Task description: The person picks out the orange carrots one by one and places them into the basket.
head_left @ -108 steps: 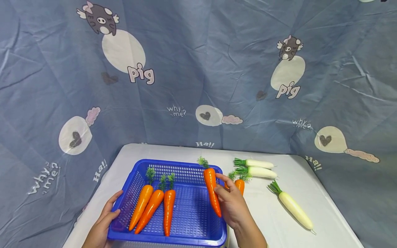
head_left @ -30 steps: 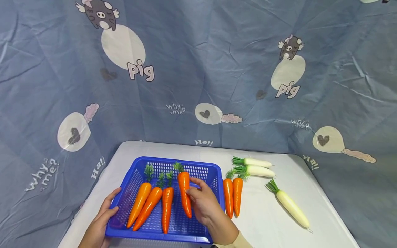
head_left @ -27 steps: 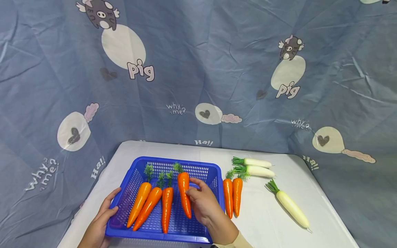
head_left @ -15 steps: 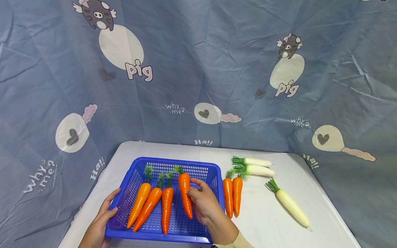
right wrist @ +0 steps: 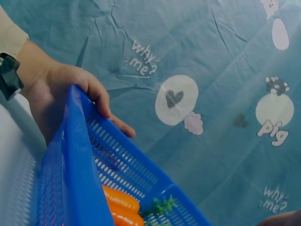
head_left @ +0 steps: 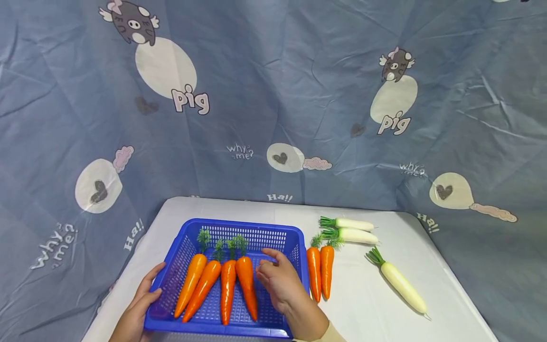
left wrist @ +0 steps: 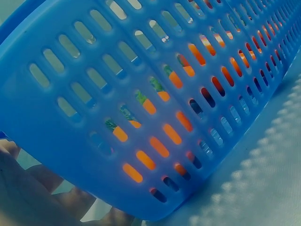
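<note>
One carrot (head_left: 247, 289) lies just left of the right fingers (head_left: 266, 270).

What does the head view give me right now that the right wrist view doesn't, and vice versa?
Only the head view shows the three white radishes, and all four carrots in the basket at full length.

Only the right wrist view shows the dark device by the sleeve cuff.

Both show the blue basket, the right hand, some of the basket's carrots and the patterned backdrop.
</note>
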`<state>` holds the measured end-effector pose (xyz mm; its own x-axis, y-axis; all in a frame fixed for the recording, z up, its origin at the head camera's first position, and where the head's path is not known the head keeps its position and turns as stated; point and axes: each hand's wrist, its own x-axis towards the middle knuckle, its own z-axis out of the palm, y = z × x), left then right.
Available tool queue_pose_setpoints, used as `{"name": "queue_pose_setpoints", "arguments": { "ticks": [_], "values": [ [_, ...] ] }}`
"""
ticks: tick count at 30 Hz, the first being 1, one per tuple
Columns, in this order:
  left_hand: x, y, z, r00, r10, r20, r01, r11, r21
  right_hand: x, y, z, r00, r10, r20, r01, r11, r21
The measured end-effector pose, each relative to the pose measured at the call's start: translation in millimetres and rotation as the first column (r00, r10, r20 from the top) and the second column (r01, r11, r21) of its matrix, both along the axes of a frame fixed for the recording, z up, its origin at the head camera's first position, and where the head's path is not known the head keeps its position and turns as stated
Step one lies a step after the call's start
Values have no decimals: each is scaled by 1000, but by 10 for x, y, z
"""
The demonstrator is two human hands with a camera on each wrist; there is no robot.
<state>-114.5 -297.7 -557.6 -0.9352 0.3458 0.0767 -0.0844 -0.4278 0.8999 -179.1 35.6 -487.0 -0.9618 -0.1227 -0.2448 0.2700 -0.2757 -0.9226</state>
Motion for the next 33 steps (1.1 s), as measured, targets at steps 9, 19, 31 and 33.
{"name": "queue_pose_setpoints", "arguments": {
  "ticks": [9,19,31,33],
  "values": [
    [-12,-5,8,1000,12,-1,-12,1000,-1,12,1,16,1000,9,21,-9,1000,0],
    [-12,-32,-21,998,-60,-23,61,996,62,23,18,24,999,28,30,-28,1000,-8],
    [-5,-25,-19,999,-31,-24,32,999,28,23,32,37,997,65,46,-62,995,-73],
    [-2,-23,-21,999,-32,-31,33,999,29,17,36,44,996,78,45,-74,993,-92]
  ]
}}
